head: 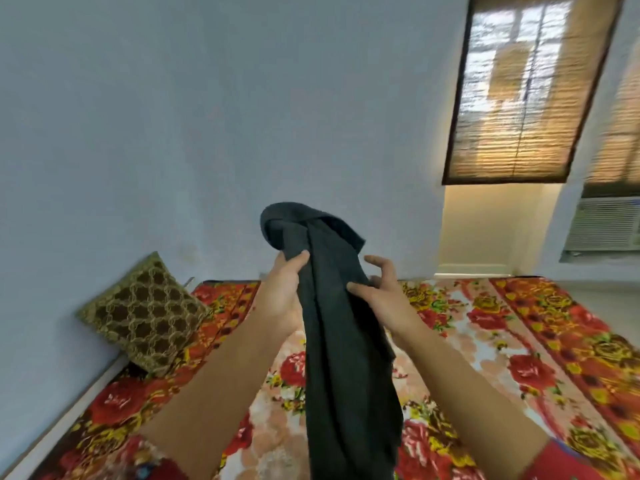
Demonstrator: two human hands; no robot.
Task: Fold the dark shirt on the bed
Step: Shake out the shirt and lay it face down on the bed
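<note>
The dark grey shirt (343, 341) hangs bunched in a long vertical roll in the air above the bed (485, 341), its top flopping over. My left hand (280, 292) grips the shirt's upper left side, thumb across the front of the cloth. On the shirt's right side, my right hand (377, 289) pinches the fabric with its thumb against the front, while its other fingers are spread and partly curled behind. The bottom of the shirt runs out of view at the lower edge.
The bed wears a red and yellow floral sheet. A brown and gold patterned cushion (145, 313) leans against the pale blue wall (173, 133) at the left. A window with a bamboo blind (519, 91) and an air conditioner (602, 223) are at the right.
</note>
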